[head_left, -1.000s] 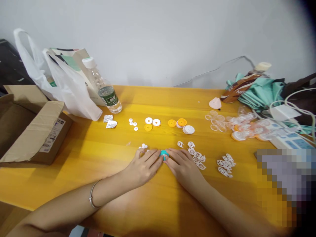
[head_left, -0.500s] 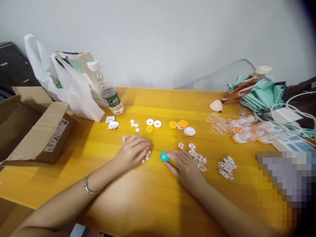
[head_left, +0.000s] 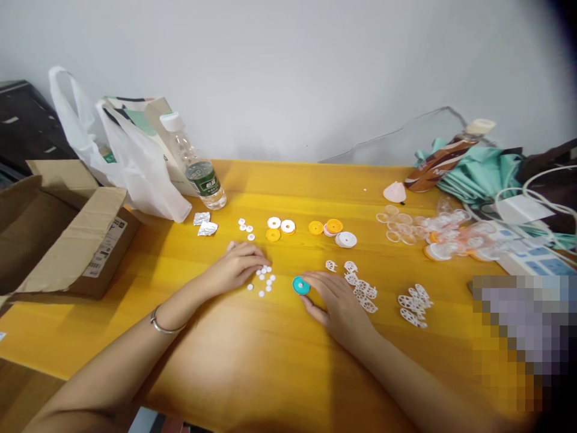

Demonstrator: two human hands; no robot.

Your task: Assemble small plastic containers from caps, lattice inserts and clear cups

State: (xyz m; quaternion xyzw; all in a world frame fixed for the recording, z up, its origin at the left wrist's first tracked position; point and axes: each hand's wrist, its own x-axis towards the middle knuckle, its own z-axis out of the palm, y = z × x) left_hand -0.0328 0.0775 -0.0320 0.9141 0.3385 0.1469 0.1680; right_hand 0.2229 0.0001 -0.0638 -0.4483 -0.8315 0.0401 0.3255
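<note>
My right hand (head_left: 336,300) pinches the edge of a round teal disc (head_left: 299,285), which has a small white piece at its centre. Several small white discs (head_left: 262,293) lie loose on the table to the left of it. Over the far side of this group is my left hand (head_left: 237,264), its fingers bent together and the tips down among the discs. Whatever is between those fingertips is hidden. White openwork wheel-like parts (head_left: 360,293) are spread just beyond and beside my right hand.
Orange and white rings (head_left: 273,234) and stacked discs (head_left: 346,239) lie farther back, near more small white pieces (head_left: 243,228) and foil squares (head_left: 207,228). A water bottle (head_left: 206,180) and cardboard box (head_left: 112,240) stand left. Clear plastic cups (head_left: 401,225) and a power strip (head_left: 532,261) lie right.
My left hand has drawn back slightly left and lowered to the table, uncovering more small white discs. My right hand keeps the teal disc in nearly the same place.
</note>
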